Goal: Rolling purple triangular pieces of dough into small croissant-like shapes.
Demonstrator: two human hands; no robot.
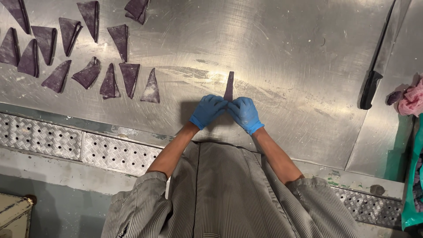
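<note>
The steel worktop (273, 53) filled most of the view, its brushed surface scuffed and lightly dusted with flour, with a strip of perforated metal plate (114, 152) running along its near edge. The person's grey striped coat (229, 194) took up the lower middle, sleeves pushed back and both forearms reaching out over the worktop.

At the far left lay a spread of folded purple dough triangles (88, 53), set in loose rows, some touching and some apart. On the right a long knife (381, 53) with a black handle rested well away from the hands, and beyond it, at the right edge, sat a bunched pink cloth (412, 99) next to something teal.

The left hand (207, 110) and the right hand (244, 113), both in blue gloves, were drawn together near the middle of the worktop with their fingertips meeting. Between them they pinched the near end of a narrow purple dough strip (228, 84), which lay flat on the worktop and pointed away from the person, tapering towards its far end. Both hands were curled in grasp on that piece; its lower part was hidden under the fingers.
</note>
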